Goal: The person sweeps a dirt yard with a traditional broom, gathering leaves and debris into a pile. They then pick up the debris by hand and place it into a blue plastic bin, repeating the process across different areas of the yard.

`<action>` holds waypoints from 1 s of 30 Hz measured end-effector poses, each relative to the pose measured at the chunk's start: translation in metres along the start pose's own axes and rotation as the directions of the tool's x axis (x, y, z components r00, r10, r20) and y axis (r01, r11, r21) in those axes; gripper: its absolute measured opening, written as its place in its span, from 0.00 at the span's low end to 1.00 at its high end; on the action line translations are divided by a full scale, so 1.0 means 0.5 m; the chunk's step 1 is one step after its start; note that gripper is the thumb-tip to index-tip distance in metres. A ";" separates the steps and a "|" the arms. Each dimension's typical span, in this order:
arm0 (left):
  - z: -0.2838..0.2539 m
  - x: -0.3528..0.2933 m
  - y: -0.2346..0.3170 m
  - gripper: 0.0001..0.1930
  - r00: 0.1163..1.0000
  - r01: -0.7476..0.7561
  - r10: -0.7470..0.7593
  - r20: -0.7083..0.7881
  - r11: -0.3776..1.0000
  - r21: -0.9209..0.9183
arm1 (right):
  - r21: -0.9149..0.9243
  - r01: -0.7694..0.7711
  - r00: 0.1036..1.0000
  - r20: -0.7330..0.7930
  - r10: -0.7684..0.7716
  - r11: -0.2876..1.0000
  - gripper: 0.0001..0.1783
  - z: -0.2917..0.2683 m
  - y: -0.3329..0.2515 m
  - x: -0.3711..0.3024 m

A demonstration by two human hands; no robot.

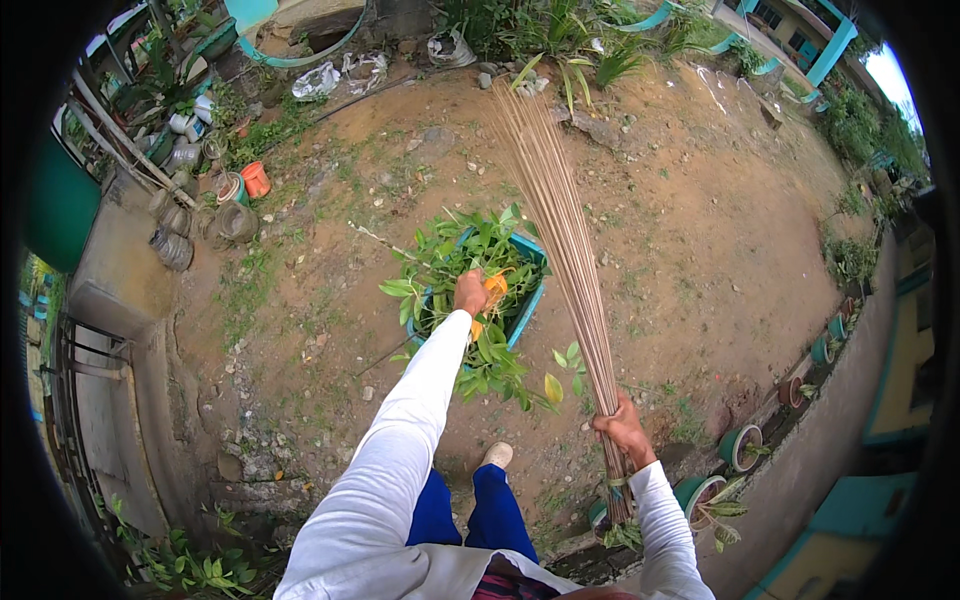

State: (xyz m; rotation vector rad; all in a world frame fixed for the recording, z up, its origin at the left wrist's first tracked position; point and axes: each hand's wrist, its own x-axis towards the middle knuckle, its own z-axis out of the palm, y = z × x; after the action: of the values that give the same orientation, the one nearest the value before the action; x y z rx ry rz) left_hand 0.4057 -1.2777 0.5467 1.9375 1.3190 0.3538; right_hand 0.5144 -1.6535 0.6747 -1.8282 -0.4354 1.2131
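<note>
A blue-green rectangular bin (527, 300) stands on the ground ahead of me, heaped with leafy green cuttings (440, 255) that spill over its near and left sides. My left hand (470, 292) reaches down into the heap with its fingers closed. Orange-yellow leaves (495, 288) stick out beside its thumb and appear to be in its grip; the leaves partly hide the fingertips. On the right, my right hand (625, 430) is wrapped round a stick broom (565, 220) near its bound end. The broom's long thin bristles point up and away, passing right of the bin.
Bare soil with stones and grass patches surrounds the bin. Potted plants (740, 447) line the low wall at right. An orange pot (256, 180), buckets and jars stand at far left beside a concrete block (125, 265). Plastic bags (317, 82) and plants lie along the far edge.
</note>
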 end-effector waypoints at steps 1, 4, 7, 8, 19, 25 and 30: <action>0.027 0.011 -0.019 0.18 0.999 0.003 -0.002 -0.044 1.000 0.009 | 0.011 -0.037 0.999 0.003 0.037 0.999 0.33 0.000 0.007 0.016; 0.081 0.033 -0.030 0.19 0.995 0.090 -0.090 0.038 0.996 -0.009 | 0.049 -0.104 0.994 -0.012 0.105 0.993 0.31 -0.005 0.037 0.060; 0.106 0.060 -0.074 0.22 0.991 0.120 -0.123 0.053 0.992 0.046 | 0.128 -0.110 0.994 0.013 0.109 0.986 0.32 0.015 0.030 0.092; 0.124 0.067 -0.064 0.22 0.987 0.148 -0.152 0.045 0.985 0.088 | 0.133 -0.118 0.993 -0.003 0.120 0.984 0.32 0.011 0.031 0.103; 0.107 0.120 -0.093 0.32 0.820 0.135 -0.273 0.503 0.946 0.294 | 0.359 -0.102 0.994 0.070 0.083 0.928 0.38 0.063 0.020 0.194; 0.103 0.077 -0.108 0.12 0.932 -0.175 0.126 0.340 0.978 0.117 | 0.410 -0.102 0.995 0.050 0.090 0.907 0.36 0.088 0.008 0.240; 0.120 0.001 -0.127 0.10 0.955 -0.150 0.152 0.255 0.988 -0.028 | 0.364 -0.090 0.996 0.028 0.086 0.927 0.35 0.135 0.018 0.323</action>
State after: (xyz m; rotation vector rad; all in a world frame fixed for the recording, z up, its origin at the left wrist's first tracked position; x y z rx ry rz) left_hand 0.3987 -1.2909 0.4606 2.0061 1.0046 0.1731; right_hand 0.5290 -1.5164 0.5666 -1.5325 -0.1208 1.2709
